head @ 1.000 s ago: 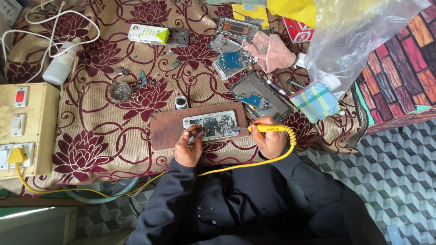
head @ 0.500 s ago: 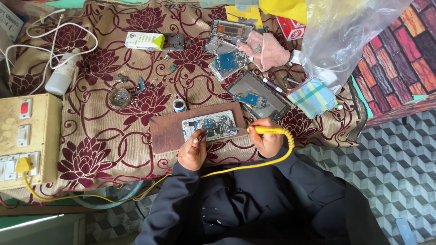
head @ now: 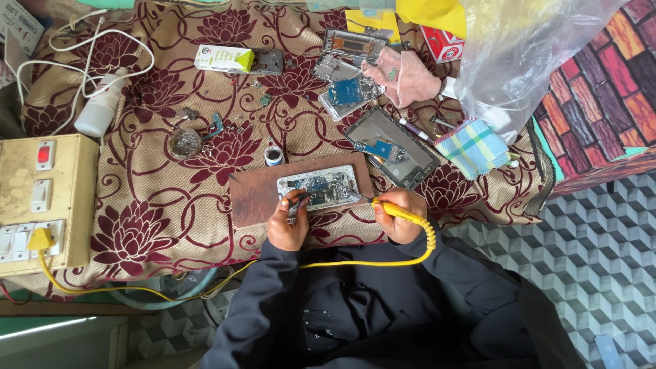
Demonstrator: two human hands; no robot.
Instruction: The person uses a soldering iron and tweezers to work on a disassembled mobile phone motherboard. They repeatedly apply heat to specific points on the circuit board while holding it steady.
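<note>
Fingers [head: 292,205] of left hand [head: 287,222] pinched shut on thin dark tweezers [head: 301,200], tips down on opened phone [head: 320,189]. Right hand [head: 400,215] wrapped closed round yellow soldering iron [head: 396,208], tip angled left onto right edge of same phone, presumably so one hand steadies a part while the other applies heat. Phone lying flat, circuit side up, on brown wooden board [head: 256,195] at near edge of worktop [head: 150,225], board likely there to keep heat off floral cloth. Yellow coiled cord [head: 427,236] looping from iron back past right wrist, then running left along near edge toward switch box [head: 44,198] at far left, yellow plug [head: 39,239] seated in it.

Just beyond board, small round tin [head: 273,156], close enough for a dip of the tip. Farther right, another stripped phone frame [head: 395,149], tilted, beside checked cloth [head: 473,147]. Farther off, more phone parts [head: 345,92], pink cloth [head: 406,78], green-and-white box [head: 224,59]. Far left, white bottle [head: 101,109] among white cables [head: 82,41]. Far right, clear plastic bag [head: 526,48].
</note>
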